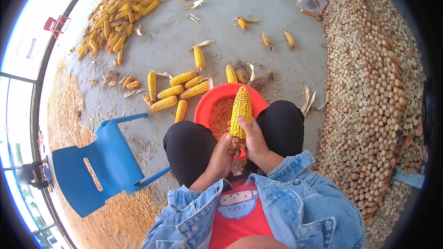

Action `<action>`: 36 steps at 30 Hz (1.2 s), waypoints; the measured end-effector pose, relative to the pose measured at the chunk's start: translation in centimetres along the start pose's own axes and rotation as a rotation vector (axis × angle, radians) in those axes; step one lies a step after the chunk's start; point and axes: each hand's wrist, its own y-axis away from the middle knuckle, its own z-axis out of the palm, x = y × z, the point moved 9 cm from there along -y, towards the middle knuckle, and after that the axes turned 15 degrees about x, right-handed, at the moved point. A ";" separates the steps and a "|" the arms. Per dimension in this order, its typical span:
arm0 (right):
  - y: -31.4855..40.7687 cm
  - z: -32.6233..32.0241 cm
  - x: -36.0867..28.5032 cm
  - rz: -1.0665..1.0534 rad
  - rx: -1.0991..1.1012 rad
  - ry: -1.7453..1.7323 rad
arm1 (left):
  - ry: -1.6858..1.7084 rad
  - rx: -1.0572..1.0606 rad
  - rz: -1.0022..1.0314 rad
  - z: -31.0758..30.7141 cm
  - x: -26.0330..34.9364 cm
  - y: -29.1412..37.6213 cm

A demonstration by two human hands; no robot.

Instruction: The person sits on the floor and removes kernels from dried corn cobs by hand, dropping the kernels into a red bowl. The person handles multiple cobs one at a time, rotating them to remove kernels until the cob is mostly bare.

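Observation:
Both hands hold one ear of yellow corn (241, 107), tip pointing away from me, above a red plastic basin (204, 109). My right hand (256, 143) grips its right side, thumb lying across the kernels. At the lower end, my left hand (221, 155) has its fingers and thumb against the ear, where some kernels are off and the brownish cob shows. My fingers partly hide that end. Loose corn kernels (221, 117) lie in the basin, which sits between my knees.
Several corn ears (171, 91) lie beyond the basin on the concrete floor (221, 17), with husk scraps around. A larger heap of ears (116, 19) is farther left. A blue plastic chair (104, 159) stands over spread kernels (128, 218). Stacked bare cobs (363, 110) line the right.

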 end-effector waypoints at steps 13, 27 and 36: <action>0.9 0.4 -0.6 0.051 0.006 0.010 | -0.108 0.006 0.056 -0.5 -0.4 -0.5; 0.6 0.1 -0.1 0.018 0.000 0.052 | -0.164 0.012 0.065 -0.1 0.0 -0.2; 0.4 0.2 0.1 0.006 0.004 0.017 | -0.064 0.013 0.035 -0.2 -0.1 -0.3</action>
